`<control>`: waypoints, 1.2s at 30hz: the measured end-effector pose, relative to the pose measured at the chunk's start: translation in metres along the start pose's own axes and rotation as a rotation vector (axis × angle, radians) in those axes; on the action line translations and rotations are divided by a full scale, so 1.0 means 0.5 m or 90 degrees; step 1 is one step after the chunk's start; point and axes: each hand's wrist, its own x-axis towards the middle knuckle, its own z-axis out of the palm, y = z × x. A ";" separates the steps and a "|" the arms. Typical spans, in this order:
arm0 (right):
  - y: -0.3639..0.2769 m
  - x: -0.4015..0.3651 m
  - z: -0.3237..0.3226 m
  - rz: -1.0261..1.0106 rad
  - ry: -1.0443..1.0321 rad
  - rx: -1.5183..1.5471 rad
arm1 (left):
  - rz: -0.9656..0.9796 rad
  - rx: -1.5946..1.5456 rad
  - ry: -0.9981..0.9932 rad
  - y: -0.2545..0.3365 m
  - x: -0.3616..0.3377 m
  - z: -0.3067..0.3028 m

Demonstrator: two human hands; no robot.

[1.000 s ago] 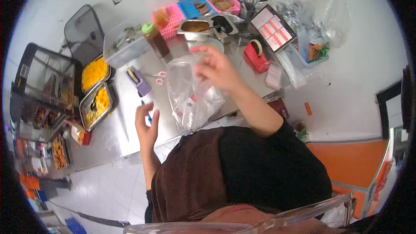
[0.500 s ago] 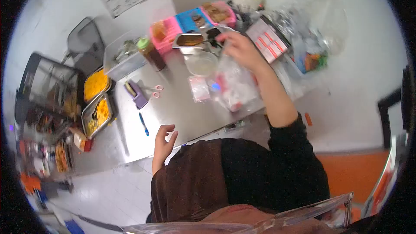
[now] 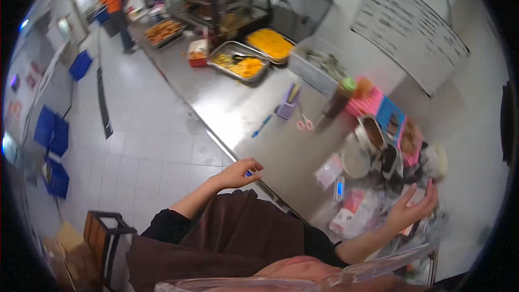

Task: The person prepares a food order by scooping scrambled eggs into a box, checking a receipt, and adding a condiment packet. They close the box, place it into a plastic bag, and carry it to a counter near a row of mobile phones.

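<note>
My left hand [image 3: 238, 174] hangs at the front edge of the steel table [image 3: 286, 151], its fingers loosely bent and apart. A small blue spot shows at those fingers; I cannot make out what it is. At the right, my right hand [image 3: 413, 206] is raised over plastic bags, fingers spread, holding nothing I can see. Close by lie a plastic-wrapped red and white packet [image 3: 354, 213] and a small device with a lit blue display [image 3: 339, 189]. A clear round bowl [image 3: 355, 159] and a metal pan of brown food [image 3: 373, 131] stand beyond them.
Scissors [image 3: 305, 123], a purple holder [image 3: 287, 103], a blue pen [image 3: 262, 125] and a green-capped bottle [image 3: 340, 97] are on the table. Trays of yellow food [image 3: 238, 64] sit farther back. A person in orange [image 3: 112, 5] stands far off. Blue crates [image 3: 51, 130] line the left.
My view has swung left, bringing the aisle and the distant person into sight. My right hand has drawn back from near the pans, and its fingers have spread. My left hand stays near the table edge.
</note>
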 end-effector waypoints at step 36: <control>-1.209 -0.517 0.682 -0.134 -0.679 0.550 | -0.367 -0.070 0.181 -0.691 -0.332 -0.629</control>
